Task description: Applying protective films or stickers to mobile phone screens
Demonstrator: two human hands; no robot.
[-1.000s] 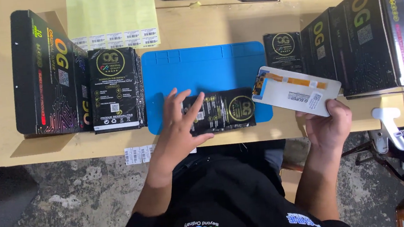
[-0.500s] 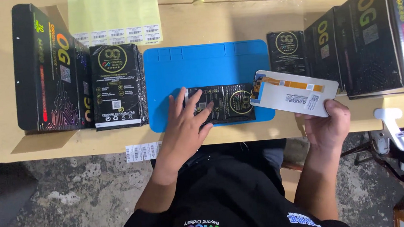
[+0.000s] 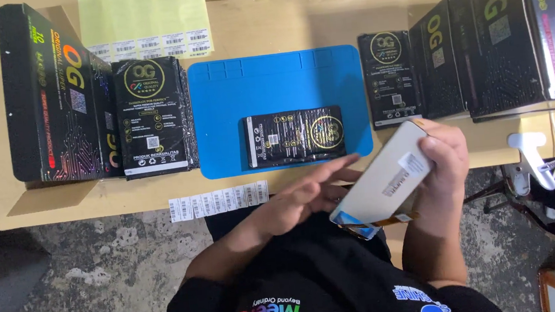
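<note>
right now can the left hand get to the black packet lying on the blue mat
Probably yes. The left hand is open and empty, just off the table edge near the black packet on the blue mat. Nothing lies between them; the right hand holds a white panel off to the side.

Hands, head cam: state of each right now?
Left hand: open, fingers spread, holding nothing.
Right hand: closed on the white flat box.
</note>
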